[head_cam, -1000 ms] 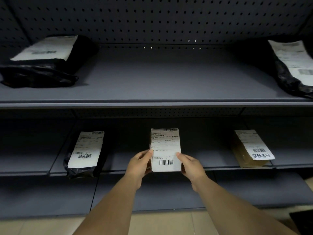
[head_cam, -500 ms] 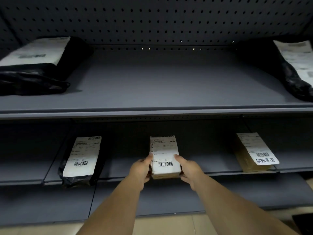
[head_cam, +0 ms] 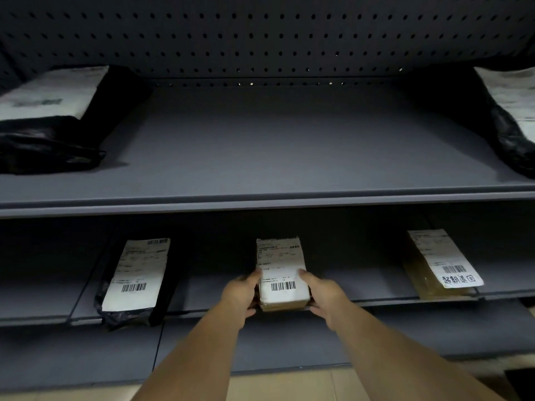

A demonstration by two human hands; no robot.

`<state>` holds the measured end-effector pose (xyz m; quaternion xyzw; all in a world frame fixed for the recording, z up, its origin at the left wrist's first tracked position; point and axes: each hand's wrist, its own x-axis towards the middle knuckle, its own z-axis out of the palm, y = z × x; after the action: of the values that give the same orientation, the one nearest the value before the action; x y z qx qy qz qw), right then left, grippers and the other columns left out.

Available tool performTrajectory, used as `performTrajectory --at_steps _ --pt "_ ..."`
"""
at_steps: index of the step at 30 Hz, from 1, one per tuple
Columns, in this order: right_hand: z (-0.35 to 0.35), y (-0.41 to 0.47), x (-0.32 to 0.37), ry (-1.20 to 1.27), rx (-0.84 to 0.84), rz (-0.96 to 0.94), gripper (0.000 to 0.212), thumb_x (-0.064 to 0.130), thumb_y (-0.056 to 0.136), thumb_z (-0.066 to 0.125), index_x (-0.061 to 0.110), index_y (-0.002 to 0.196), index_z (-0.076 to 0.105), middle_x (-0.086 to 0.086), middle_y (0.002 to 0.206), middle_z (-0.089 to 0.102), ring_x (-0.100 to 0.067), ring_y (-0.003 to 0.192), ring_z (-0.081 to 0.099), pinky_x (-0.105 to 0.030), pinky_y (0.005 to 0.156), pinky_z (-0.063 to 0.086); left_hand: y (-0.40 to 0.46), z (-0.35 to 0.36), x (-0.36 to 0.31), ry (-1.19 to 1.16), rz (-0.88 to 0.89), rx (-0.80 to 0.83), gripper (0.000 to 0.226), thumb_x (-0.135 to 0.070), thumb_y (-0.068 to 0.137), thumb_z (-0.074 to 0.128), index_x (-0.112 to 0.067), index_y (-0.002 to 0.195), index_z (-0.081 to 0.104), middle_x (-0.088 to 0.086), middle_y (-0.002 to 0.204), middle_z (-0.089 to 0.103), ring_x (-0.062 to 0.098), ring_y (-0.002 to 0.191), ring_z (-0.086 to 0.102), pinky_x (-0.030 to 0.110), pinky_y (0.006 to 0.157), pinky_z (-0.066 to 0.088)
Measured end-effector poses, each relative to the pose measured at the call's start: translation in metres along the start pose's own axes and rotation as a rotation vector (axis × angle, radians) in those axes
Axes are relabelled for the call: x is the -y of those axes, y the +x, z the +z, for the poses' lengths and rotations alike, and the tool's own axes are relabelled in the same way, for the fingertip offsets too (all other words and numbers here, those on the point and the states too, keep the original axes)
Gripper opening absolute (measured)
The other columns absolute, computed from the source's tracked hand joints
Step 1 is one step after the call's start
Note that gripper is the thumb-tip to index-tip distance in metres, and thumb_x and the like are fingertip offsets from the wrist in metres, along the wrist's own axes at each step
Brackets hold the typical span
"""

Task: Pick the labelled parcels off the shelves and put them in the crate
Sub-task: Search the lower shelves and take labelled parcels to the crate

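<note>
Head view: my left hand (head_cam: pixel 241 293) and right hand (head_cam: pixel 324 296) clasp the small boxed parcel (head_cam: pixel 282 274) by its long sides, low centre of frame, at the middle shelf (head_cam: pixel 376 299) edge. It looks stiff, light, cardboard; side grips should hold.

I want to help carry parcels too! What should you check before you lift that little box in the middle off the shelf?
1. Both hands on the box: ok. The left hand and right hand hold the small box from each side.
2. Label facing up: ok.
3. Room beside it: ok. The black bag and the brown parcel lie apart from it.
4. Box off the shelf: cannot tell.
5. Crate ready: cannot tell, it is out of view.
</note>
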<state>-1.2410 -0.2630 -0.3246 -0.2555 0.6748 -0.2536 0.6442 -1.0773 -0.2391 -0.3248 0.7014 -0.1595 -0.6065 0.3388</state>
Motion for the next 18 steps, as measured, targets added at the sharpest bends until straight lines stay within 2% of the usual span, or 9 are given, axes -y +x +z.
performTrajectory --at_steps 2,4,7,10,15,18 --pt "-0.0003 -0.0006 0.0011 0.010 0.004 -0.002 0.038 0.031 0.087 0.065 0.003 0.113 0.059 -0.014 0.106 0.069 -0.026 0.091 0.064 -0.035 0.076 0.054 0.0006 0.0012 0.0003 0.003 -0.001 -0.008 0.045 -0.039 0.091 0.058 -0.015 0.128 0.052 0.010 0.121 0.062 0.027 0.109 0.057 0.043 0.096 0.046" --pt "-0.0006 -0.0010 0.0017 0.000 -0.006 0.001 0.036 0.031 0.088 0.064 0.004 0.113 0.058 -0.014 0.107 0.068 -0.026 0.091 0.062 -0.035 0.079 0.052 0.0003 0.0024 -0.0001 0.000 -0.009 -0.016 0.045 -0.037 0.091 0.058 -0.015 0.130 0.051 0.011 0.123 0.061 0.028 0.110 0.057 0.045 0.098 0.046" --pt "-0.0017 -0.0007 0.0016 -0.026 -0.015 0.006 0.032 0.033 0.089 0.063 0.008 0.109 0.058 -0.008 0.096 0.066 -0.023 0.086 0.060 -0.033 0.079 0.049 -0.0006 0.0047 -0.0016 0.006 -0.012 -0.023 0.046 -0.036 0.091 0.058 -0.014 0.131 0.050 0.012 0.124 0.060 0.029 0.111 0.057 0.045 0.098 0.045" --pt "-0.0022 -0.0006 0.0022 -0.018 -0.003 0.012 0.033 0.032 0.089 0.062 0.006 0.110 0.058 -0.011 0.102 0.067 -0.023 0.086 0.061 -0.031 0.076 0.050 -0.0013 0.0061 -0.0022 -0.006 -0.013 -0.037 0.046 -0.035 0.091 0.058 -0.014 0.131 0.050 0.012 0.123 0.061 0.030 0.110 0.057 0.045 0.096 0.045" --pt "-0.0029 -0.0008 0.0023 -0.051 -0.003 0.031 0.039 0.035 0.089 0.062 0.007 0.115 0.056 -0.010 0.104 0.067 -0.025 0.091 0.061 -0.035 0.088 0.048 -0.0010 0.0072 -0.0013 0.022 -0.001 -0.063 0.043 -0.035 0.092 0.058 -0.013 0.128 0.052 0.012 0.119 0.063 0.030 0.107 0.059 0.044 0.094 0.047" --pt "-0.0029 0.0009 0.0036 -0.065 -0.003 0.020 0.045 0.035 0.090 0.061 0.006 0.124 0.053 -0.011 0.107 0.067 -0.026 0.095 0.062 -0.038 0.092 0.050 -0.0012 0.0067 -0.0029 0.070 0.066 -0.097 0.040 -0.034 0.092 0.058 -0.007 0.122 0.056 0.016 0.112 0.065 0.034 0.102 0.062 0.043 0.092 0.051"
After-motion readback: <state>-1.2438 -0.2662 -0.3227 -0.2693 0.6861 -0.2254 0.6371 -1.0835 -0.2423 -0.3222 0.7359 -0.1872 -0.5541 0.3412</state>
